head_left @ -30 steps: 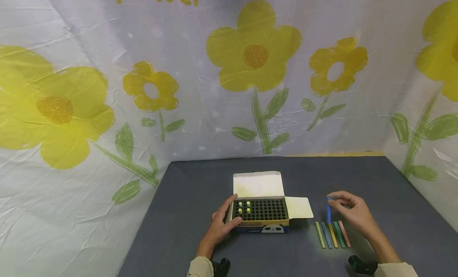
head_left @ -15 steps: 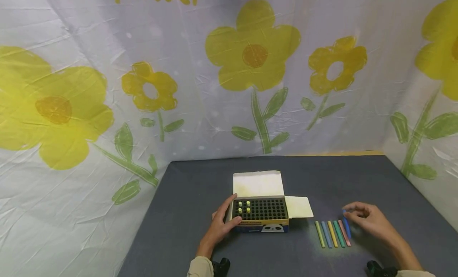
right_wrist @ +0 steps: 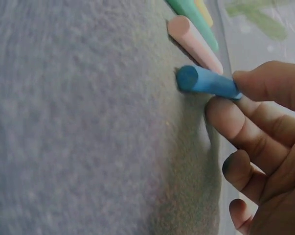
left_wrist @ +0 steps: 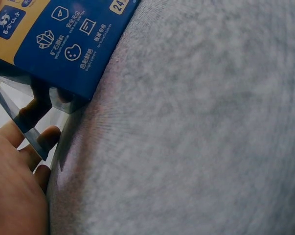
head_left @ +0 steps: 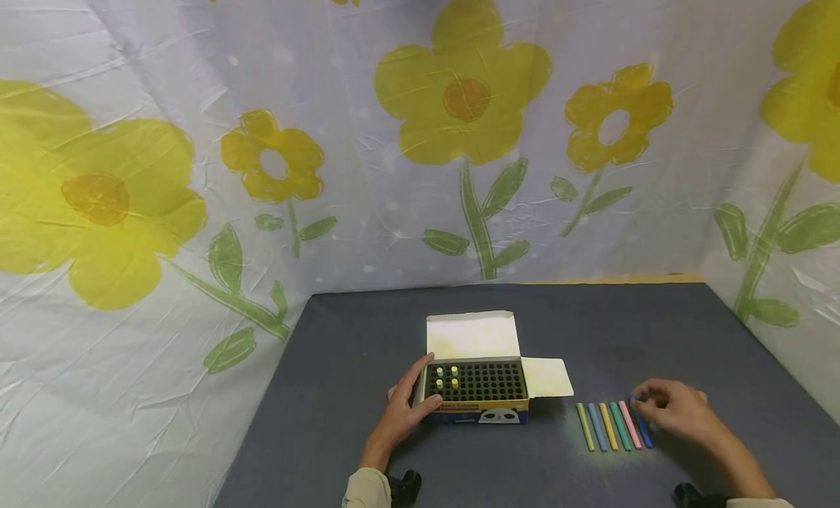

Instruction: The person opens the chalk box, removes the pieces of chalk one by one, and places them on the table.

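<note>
Gripping the box (head_left: 459, 415) by its left end, the left hand (head_left: 403, 415) on my feed has its thumb at the near corner and its fingers (head_left: 413, 377) reaching the far one. I see the white lid (head_left: 472, 334) tipped back on the far side and the side flap (head_left: 546, 377) folded out to the right. Inside is a dark grid of holes (head_left: 505, 383), with four yellowish chalk pieces (head_left: 454, 383) standing toward the left, two far and two near, just as a second ago.

On the tabletop (head_left: 315, 435), right of the box, I have the right hand (head_left: 682, 413) pinching the dark blue chalk (head_left: 644, 429) near its far end. Left of it, the row runs yellow-green chalk (head_left: 585, 427), grey-blue chalk (head_left: 597, 427), yellow chalk (head_left: 609, 427), green chalk (head_left: 620, 426) and pink chalk (head_left: 630, 426). A second ago I had the dark blue chalk upright at the row's middle; now it slants low, just right of the pink chalk.
</note>
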A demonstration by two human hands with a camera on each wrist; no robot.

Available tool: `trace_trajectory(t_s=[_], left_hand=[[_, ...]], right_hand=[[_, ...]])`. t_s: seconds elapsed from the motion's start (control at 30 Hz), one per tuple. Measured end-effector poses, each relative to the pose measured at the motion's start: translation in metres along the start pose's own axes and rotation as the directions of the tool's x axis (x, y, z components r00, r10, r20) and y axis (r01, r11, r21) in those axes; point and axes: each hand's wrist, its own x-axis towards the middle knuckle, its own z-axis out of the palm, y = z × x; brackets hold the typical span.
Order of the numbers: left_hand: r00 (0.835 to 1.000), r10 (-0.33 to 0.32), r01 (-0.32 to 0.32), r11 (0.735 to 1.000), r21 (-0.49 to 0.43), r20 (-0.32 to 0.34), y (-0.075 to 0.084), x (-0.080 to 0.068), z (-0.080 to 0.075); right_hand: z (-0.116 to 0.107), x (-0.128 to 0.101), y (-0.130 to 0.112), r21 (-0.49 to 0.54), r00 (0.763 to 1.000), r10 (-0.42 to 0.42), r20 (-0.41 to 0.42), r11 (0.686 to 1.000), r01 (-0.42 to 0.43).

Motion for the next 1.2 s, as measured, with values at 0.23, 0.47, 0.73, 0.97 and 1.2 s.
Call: trace_trajectory(t_s=[0.23,0.47,0.73,0.97,1.2], left_hand=[[1.000,-0.013,0.013,1.000,0.002,-0.011,0.001,0.000,0.001],[1.000,0.002,-0.002,1.000,0.008,-0.006,0.003,0.002,0.000],[1.000,0.007,-0.007,1.000,0.006,0.008,0.002,0.003,-0.001],[1.000,-0.002,0.002,1.000,0.002,0.008,0.003,0.000,-0.001],[1.000,-0.003,0.003,1.000,0.009,-0.006,0.000,-0.001,0.000]], right_hand=[[0.002,0.003,-0.003,-0.119,1.000,0.004,-0.028,0.993,-0.007],[0.002,0.003,-0.005,-0.159,1.000,0.008,-0.018,0.987,-0.011],[0.002,0.000,-0.005,-0.128,0.999,-0.003,-0.049,0.992,-0.003],[0.000,0.002,-0.016,0.037,0.995,0.010,-0.095,0.999,-0.007],[0.003,0.010,-0.036,0.300,0.996,0.017,-0.087,0.954,0.009]])
